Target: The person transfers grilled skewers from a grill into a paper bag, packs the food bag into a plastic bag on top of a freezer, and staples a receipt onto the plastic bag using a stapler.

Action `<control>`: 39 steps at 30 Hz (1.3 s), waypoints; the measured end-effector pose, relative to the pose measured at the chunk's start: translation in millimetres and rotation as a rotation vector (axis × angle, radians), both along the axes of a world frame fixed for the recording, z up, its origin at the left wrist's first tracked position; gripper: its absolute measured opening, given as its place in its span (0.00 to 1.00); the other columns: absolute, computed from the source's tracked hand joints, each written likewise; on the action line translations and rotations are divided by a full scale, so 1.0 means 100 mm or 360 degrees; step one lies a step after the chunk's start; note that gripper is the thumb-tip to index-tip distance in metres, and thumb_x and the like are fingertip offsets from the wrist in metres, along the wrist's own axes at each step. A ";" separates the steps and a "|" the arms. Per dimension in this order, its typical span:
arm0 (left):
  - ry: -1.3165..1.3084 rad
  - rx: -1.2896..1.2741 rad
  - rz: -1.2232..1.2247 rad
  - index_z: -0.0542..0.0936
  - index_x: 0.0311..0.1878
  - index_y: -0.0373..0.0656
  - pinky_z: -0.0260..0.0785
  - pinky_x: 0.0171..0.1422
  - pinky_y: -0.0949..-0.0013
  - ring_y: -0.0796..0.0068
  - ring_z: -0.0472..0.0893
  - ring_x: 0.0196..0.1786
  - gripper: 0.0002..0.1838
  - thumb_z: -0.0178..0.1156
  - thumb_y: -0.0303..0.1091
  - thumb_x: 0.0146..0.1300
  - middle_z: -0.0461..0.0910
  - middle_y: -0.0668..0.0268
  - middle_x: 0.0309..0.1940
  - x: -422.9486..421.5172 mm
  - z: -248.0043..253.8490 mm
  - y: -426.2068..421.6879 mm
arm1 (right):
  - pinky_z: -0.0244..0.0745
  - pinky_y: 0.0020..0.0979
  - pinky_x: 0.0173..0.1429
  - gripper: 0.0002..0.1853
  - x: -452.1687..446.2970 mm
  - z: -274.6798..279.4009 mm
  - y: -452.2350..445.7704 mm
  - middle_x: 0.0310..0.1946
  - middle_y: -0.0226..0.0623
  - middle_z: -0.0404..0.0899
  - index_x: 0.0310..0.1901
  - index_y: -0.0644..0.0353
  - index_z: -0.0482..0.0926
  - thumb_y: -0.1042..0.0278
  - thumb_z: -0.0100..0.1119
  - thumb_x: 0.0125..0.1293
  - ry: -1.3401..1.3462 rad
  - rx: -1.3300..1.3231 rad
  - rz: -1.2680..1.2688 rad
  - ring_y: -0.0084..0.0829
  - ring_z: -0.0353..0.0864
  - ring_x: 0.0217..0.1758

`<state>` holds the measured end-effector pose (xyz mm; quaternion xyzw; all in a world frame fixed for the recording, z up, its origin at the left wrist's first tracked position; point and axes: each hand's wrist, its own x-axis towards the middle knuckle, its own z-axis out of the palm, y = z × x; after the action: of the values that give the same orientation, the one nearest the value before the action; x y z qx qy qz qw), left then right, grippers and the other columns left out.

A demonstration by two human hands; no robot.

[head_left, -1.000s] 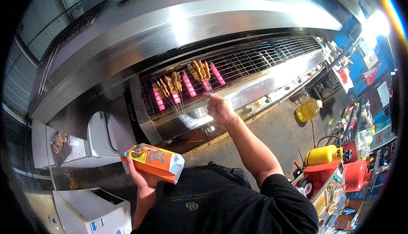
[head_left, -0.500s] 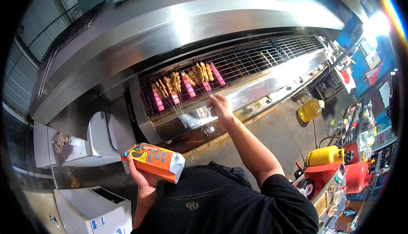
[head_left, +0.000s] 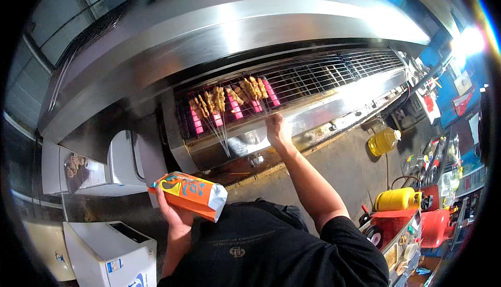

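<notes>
My left hand [head_left: 176,215] is wrapped round an orange paper bag [head_left: 190,194] with yellow and blue print, held in front of my black shirt. My right hand [head_left: 278,131] is closed at the front edge of the grill [head_left: 313,81], gripping the stick ends of the right-hand group of meat skewers [head_left: 249,90]. Their browned meat lies over glowing pink heating bars. Just left, another group of skewers [head_left: 211,102] rests on the grate, its thin sticks fanning over the metal front edge, touched by neither hand.
A steel hood [head_left: 209,42] overhangs the grill. Left stand a tray of food [head_left: 75,169] and a white appliance [head_left: 112,258]. On the right are a jug of yellow oil [head_left: 383,142], a yellow gas cylinder [head_left: 396,200], a red cylinder [head_left: 436,228] and a cluttered bench [head_left: 402,245].
My right hand has turned and closed more into a fist at the stick ends. The view has shifted slightly. The bag stays in my left hand.
</notes>
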<state>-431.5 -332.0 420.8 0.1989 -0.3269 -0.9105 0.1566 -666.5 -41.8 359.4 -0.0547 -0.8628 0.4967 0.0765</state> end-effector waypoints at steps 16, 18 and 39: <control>0.0485 0.0277 0.0157 0.77 0.61 0.44 0.69 0.71 0.53 0.61 0.78 0.63 0.30 0.53 0.62 0.74 0.81 0.61 0.59 -0.62 -0.17 -0.27 | 0.59 0.22 0.28 0.15 0.64 1.35 0.24 0.22 0.17 0.70 0.51 0.67 0.85 0.63 0.56 0.78 -0.0240 -0.0330 0.0566 0.14 0.64 0.24; 0.0459 0.0268 0.0215 0.78 0.60 0.45 0.69 0.71 0.54 0.63 0.79 0.63 0.29 0.55 0.62 0.73 0.81 0.63 0.58 -0.60 -0.19 -0.30 | 0.70 0.26 0.33 0.15 0.88 1.41 0.28 0.26 0.25 0.79 0.53 0.68 0.84 0.65 0.55 0.78 -0.0054 -0.0179 0.0854 0.19 0.74 0.27; 0.0503 0.0407 0.0091 0.80 0.58 0.48 0.65 0.73 0.51 0.63 0.77 0.65 0.27 0.51 0.61 0.73 0.82 0.66 0.57 -0.83 -0.35 0.12 | 0.80 0.48 0.35 0.13 1.47 1.36 -0.37 0.30 0.50 0.83 0.51 0.64 0.75 0.66 0.57 0.72 0.0151 0.0652 0.1424 0.52 0.85 0.32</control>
<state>-514.1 -320.5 385.4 0.0811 -0.1742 -0.9597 0.2051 -519.0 -78.9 495.1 0.3600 -0.8772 0.3029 -0.0961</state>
